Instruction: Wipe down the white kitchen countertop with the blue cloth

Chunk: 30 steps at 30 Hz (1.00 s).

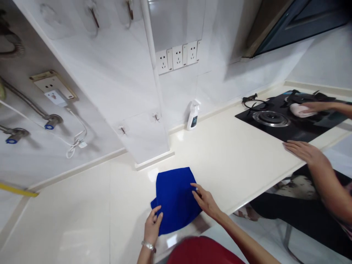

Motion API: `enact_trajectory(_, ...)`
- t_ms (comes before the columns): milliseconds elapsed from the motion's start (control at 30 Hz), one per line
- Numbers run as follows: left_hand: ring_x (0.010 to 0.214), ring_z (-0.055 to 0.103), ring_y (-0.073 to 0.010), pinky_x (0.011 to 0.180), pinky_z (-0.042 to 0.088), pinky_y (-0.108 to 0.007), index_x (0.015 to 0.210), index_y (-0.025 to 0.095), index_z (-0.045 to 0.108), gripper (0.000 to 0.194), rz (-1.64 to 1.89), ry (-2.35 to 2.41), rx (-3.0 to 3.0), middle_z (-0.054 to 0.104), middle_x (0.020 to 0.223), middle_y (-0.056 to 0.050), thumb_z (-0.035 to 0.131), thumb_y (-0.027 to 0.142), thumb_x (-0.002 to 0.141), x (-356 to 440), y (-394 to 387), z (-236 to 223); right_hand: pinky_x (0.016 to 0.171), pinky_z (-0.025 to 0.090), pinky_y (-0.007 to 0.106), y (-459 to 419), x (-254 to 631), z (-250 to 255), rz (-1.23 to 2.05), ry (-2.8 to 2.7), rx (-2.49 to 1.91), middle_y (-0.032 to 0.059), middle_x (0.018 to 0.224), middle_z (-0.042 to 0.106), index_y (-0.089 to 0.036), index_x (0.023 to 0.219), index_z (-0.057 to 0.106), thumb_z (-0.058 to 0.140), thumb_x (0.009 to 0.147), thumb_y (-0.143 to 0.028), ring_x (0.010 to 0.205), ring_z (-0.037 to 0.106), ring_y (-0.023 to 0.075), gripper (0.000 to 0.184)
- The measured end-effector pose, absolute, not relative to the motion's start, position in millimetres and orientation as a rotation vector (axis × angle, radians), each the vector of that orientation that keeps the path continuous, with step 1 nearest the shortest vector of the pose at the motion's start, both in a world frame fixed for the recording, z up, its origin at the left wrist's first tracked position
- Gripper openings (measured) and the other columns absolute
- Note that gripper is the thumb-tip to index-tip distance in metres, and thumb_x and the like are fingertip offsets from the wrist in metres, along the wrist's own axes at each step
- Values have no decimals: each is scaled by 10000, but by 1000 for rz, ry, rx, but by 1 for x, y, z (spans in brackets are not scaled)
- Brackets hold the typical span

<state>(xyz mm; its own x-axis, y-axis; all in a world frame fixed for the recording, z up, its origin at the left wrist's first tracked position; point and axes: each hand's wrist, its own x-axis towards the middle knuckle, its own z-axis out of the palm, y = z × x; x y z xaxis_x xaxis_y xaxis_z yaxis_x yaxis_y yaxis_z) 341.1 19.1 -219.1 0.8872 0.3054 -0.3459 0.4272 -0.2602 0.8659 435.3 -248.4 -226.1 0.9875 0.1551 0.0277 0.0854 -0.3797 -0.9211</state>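
Observation:
A folded blue cloth (177,198) is spread over the pale countertop near its front edge, its lower part slightly raised over a shadow. My left hand (152,225), with a bracelet at the wrist, pinches the cloth's left edge between thumb and fingers. On the opposite side, my right hand (206,202) grips the right edge, its fingertips lying on top of the fabric. A small flap of the lower layer sticks out at the left, beside my left fingers.
A white spray bottle (193,115) stands against the wall. At right, a co-worker's hand (312,107) presses a pale cloth (299,110) on the black gas hob (302,130); the other hand (305,151) rests at the counter edge. A pot support (255,102) lies behind.

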Motion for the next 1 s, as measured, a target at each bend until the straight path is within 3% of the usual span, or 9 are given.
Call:
enact_trajectory(133,950,688,-233,918,538,-376,1113,212,735,646,96,502,1851,778,1013,-78,628,712,719,369,37,-174,505,329,283,-253,461,-177,17,-188,-1910,-51,573,413,-212,1083,667,416,933,-549,515,384,139,445)
enact_trajectory(233,1060,682,-241,1032,504,-397,1085,228,755,553,216,418,1903,777,1104,-80,644,649,744,383,51,-126,583,439,283,-265,475,-137,91,-285,-1849,-18,682,557,-212,1116,671,519,906,-533,619,502,148,413)
enact_trajectory(333,1059,684,-241,1042,503,-402,1023,255,781,465,235,314,2010,777,1122,-68,682,602,729,397,63,-87,739,535,316,-274,486,-102,166,-472,-1883,31,970,690,-232,1271,620,632,850,-439,783,602,168,470)
enact_trajectory(433,1032,690,-238,1025,516,-405,1064,258,773,474,192,251,2045,776,1133,-65,712,563,705,417,72,-68,921,541,385,-275,502,-82,67,-674,-2008,71,1253,665,-249,1346,581,565,871,-321,1018,637,212,480)
enact_trajectory(533,942,694,-229,981,536,-413,1101,242,762,503,234,253,2066,784,1098,-69,715,533,693,443,75,-61,1019,512,423,-268,524,-72,-64,-805,-2072,79,1276,666,-223,1325,601,467,911,-268,1151,626,231,437)
enact_trajectory(700,836,654,-186,939,534,-395,1141,254,741,516,446,285,2085,774,1100,-53,708,522,701,471,71,-46,1021,528,399,-258,552,-62,-260,-728,-2079,61,1227,703,-207,1282,636,385,955,-248,1138,656,213,414)
enact_trajectory(833,928,670,-194,987,509,-395,1173,263,718,517,446,246,2066,754,1169,-56,706,517,723,460,68,-56,1029,524,382,-266,542,-72,-318,-655,-2029,50,1280,686,-219,1310,620,404,973,-281,1152,653,205,405)
enact_trajectory(933,1053,673,-236,987,525,-400,1079,245,750,430,286,223,2064,757,1174,-67,683,491,733,429,62,-99,1011,533,395,-283,514,-113,-223,-624,-2045,69,1230,710,-216,1249,661,425,973,-316,1123,667,222,377)
enact_trajectory(1000,949,695,-231,940,554,-417,1075,244,755,421,70,292,2076,774,1112,-72,664,473,734,400,55,-140,957,560,398,-298,491,-156,-71,-593,-2101,73,1145,739,-222,1188,688,412,961,-299,1036,696,220,365)
